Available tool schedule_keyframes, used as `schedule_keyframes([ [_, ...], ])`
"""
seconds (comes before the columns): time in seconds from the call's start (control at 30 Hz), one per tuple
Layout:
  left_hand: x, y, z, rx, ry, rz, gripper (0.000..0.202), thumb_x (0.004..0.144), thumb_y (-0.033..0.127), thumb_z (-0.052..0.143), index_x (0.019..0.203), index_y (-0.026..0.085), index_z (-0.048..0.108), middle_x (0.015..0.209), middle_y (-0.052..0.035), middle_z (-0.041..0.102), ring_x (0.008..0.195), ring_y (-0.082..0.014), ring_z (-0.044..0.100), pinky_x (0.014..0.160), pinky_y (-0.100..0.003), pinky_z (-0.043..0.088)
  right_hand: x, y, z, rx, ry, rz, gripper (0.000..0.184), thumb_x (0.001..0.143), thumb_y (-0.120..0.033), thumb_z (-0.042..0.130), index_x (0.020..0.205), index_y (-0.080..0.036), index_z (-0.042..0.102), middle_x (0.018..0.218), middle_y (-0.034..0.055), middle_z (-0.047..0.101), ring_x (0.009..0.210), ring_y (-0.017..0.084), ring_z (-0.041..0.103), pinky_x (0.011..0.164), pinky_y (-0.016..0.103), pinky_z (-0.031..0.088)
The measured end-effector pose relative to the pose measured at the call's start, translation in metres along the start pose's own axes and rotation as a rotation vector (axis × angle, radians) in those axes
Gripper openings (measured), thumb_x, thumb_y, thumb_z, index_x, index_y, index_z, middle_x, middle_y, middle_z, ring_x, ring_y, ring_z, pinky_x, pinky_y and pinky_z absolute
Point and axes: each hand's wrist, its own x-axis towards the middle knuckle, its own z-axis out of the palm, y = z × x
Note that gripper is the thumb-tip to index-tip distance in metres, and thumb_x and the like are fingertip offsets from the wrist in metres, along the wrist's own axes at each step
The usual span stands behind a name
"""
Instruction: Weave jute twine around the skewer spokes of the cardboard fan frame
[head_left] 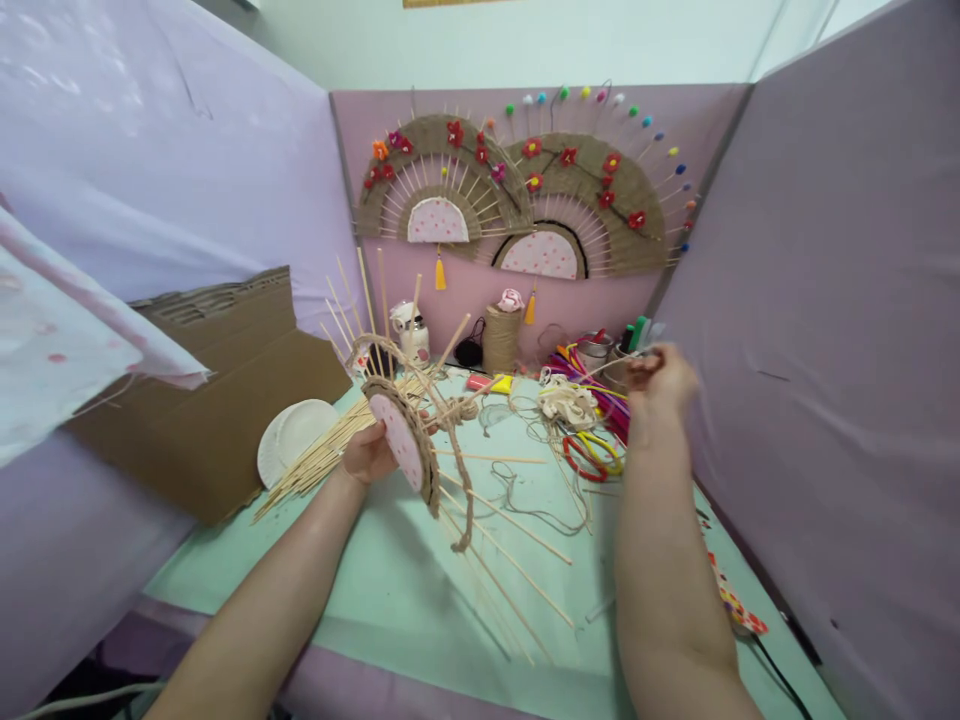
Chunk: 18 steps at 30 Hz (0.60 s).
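Note:
My left hand (369, 455) is closed on a half-made fan, gripping it near its pink dotted half-round base (397, 440). Thin wooden sticks (517, 525) spread out from this base, and brown twine (466, 490) is woven around them and hangs loose in front. Raised at the right, my right hand (664, 380) pinches a strand of twine (604, 366) that runs leftward toward the fan. Its fingertips are small and partly hidden from me. Below the fan lies the pale green tabletop (390, 590).
Loose sticks (322, 450) and white paper plates (296, 438) lie at left beside cardboard (217, 390). At right are scissors (585, 457), cream cord (568, 402) and a hot glue gun (735, 600). A twine spool (502, 340) stands behind; two decorated fans (442, 140) hang on the back panel.

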Motion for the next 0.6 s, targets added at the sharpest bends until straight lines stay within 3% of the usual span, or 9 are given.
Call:
schedule_keyframes([
  [0.1,0.000,0.000,-0.001,-0.010,0.028,0.011,0.043,0.070,0.039,0.068,0.104,0.012,0.070,0.109,-0.0165,0.070,0.122,-0.0362,0.052,0.103,-0.049,0.039,0.019,-0.018,-0.025,-0.015,0.208,-0.124,0.021,0.081,-0.017,0.039,0.060,-0.023,0.038,0.043,-0.0112,0.031,0.035,0.008,0.036,0.044,0.019,0.042],
  [0.17,-0.001,-0.001,0.000,-0.013,0.044,0.016,0.041,0.071,0.038,0.067,0.103,0.012,0.071,0.109,-0.0156,0.070,0.122,-0.0363,0.052,0.103,-0.048,0.039,0.022,-0.024,-0.036,-0.095,0.216,-0.166,0.020,0.081,-0.018,0.038,0.062,-0.024,0.040,0.044,-0.0111,0.031,0.036,0.009,0.035,0.042,0.019,0.038],
  [0.23,-0.001,-0.002,0.001,-0.011,0.052,0.028,0.040,0.072,0.037,0.066,0.102,0.011,0.071,0.110,-0.0145,0.070,0.123,-0.0370,0.050,0.103,-0.047,0.038,0.019,-0.025,-0.040,-0.204,0.150,-0.174,0.017,0.077,-0.018,0.049,0.060,-0.022,0.046,0.043,-0.0102,0.038,0.038,0.009,0.038,0.042,0.020,0.036],
  [0.3,0.000,-0.002,0.001,-0.006,0.050,0.036,0.039,0.073,0.038,0.065,0.101,0.011,0.071,0.112,-0.0141,0.069,0.125,-0.0377,0.049,0.103,-0.047,0.038,0.010,-0.020,-0.035,-0.458,-0.056,-0.160,0.012,0.069,-0.018,0.062,0.059,-0.019,0.055,0.046,-0.0065,0.050,0.044,0.009,0.045,0.046,0.022,0.037],
  [0.37,0.000,-0.002,0.001,-0.002,0.044,0.034,0.040,0.072,0.038,0.066,0.101,0.012,0.071,0.111,-0.0142,0.069,0.125,-0.0377,0.048,0.104,-0.047,0.037,-0.004,-0.013,-0.022,-0.805,-0.355,-0.165,0.010,0.066,-0.023,0.070,0.064,-0.016,0.063,0.057,-0.0004,0.062,0.055,0.013,0.054,0.054,0.025,0.041],
  [0.43,0.000,-0.001,0.001,-0.002,0.044,0.033,0.043,0.071,0.038,0.067,0.105,0.012,0.070,0.110,-0.0143,0.070,0.124,-0.0369,0.050,0.104,-0.047,0.038,-0.024,-0.006,-0.005,-1.046,-0.569,-0.245,0.019,0.067,-0.032,0.073,0.075,-0.016,0.068,0.074,0.0054,0.069,0.071,0.018,0.061,0.067,0.030,0.046],
  [0.53,-0.001,-0.001,-0.001,-0.011,0.055,0.036,0.046,0.072,0.037,0.067,0.110,0.012,0.068,0.110,-0.0146,0.070,0.123,-0.0357,0.051,0.105,-0.048,0.037,-0.061,0.006,0.021,-1.079,-0.804,-0.339,0.033,0.070,-0.039,0.073,0.094,-0.017,0.068,0.105,0.0130,0.068,0.098,0.025,0.062,0.087,0.037,0.045],
  [0.6,-0.001,0.000,-0.002,-0.016,0.069,0.046,0.046,0.072,0.036,0.067,0.112,0.012,0.067,0.110,-0.0156,0.070,0.125,-0.0359,0.049,0.106,-0.049,0.036,-0.087,0.016,0.035,-0.963,-1.112,-0.214,0.040,0.072,-0.040,0.071,0.107,-0.020,0.065,0.116,0.0119,0.065,0.106,0.025,0.060,0.091,0.037,0.044],
])
